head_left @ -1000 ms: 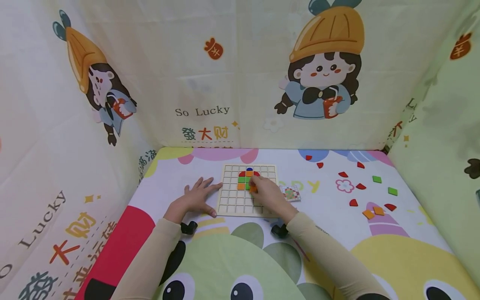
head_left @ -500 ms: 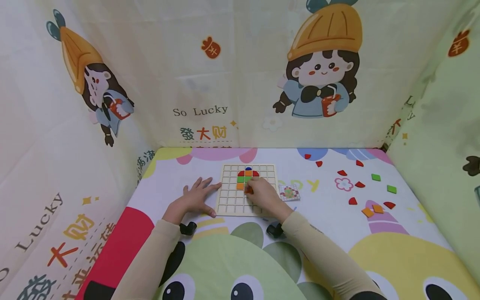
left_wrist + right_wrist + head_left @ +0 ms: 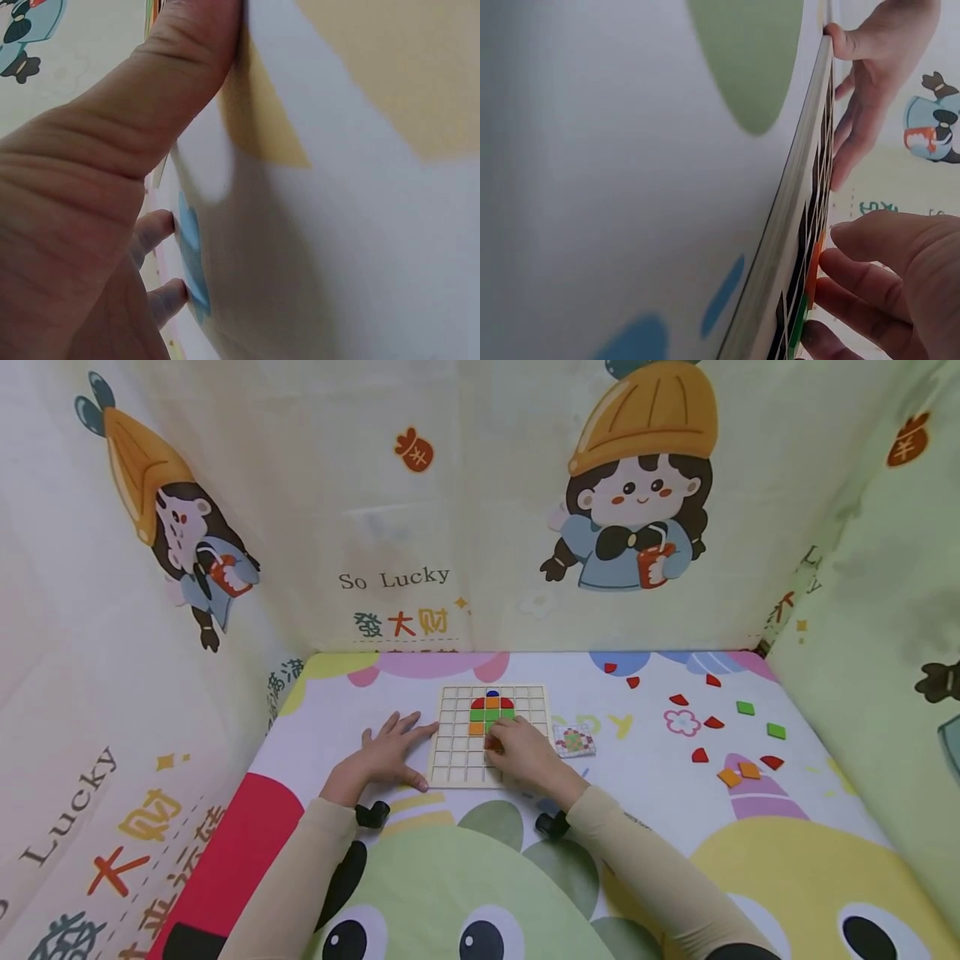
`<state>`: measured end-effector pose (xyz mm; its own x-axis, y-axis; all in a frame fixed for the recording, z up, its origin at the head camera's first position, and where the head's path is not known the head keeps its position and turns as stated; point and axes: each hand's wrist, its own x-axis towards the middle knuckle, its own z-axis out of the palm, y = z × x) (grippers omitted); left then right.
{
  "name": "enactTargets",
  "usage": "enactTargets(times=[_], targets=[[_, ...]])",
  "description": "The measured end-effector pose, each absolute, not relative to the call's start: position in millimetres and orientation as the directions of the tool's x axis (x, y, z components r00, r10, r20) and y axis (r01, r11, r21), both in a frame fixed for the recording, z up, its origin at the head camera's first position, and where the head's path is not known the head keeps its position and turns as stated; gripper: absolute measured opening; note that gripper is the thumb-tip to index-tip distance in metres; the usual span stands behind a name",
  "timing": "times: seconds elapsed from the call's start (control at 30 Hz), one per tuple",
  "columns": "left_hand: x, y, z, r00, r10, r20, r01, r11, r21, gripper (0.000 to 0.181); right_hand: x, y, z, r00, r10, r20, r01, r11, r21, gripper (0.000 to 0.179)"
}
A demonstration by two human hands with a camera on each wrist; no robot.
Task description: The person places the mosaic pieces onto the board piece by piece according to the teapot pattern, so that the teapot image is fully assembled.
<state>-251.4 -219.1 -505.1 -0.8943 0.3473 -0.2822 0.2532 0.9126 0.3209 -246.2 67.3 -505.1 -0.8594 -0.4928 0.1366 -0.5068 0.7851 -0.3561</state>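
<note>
The right hand had its thumb and fingers bent nearly together, pinching an orange tile — mostly hidden by the tips — over the middle of the grid board. The left hand lay spread and held nothing, its thumb at the board's near left corner and a fingertip at its left edge. Closest to the board's far edge sat a blue piece; next came an orange square between two red corner pieces, then green squares. A picture card lay on the table, just beside the board's right edge. Farther out — toward the table's right edge — loose red pieces, two green tiles and two loose orange tiles lay scattered.
</note>
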Motion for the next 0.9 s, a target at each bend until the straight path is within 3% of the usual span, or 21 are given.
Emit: enactTargets(times=[0.9], targets=[[-248.6, -215.7, -500.0, -0.895, 0.338, -0.291, 0.245, 0.918, 0.311, 0.118, -231.9, 108.0, -494.9, -0.869, -0.485, 0.094, -0.484, 0.794, -0.368, 0.009]])
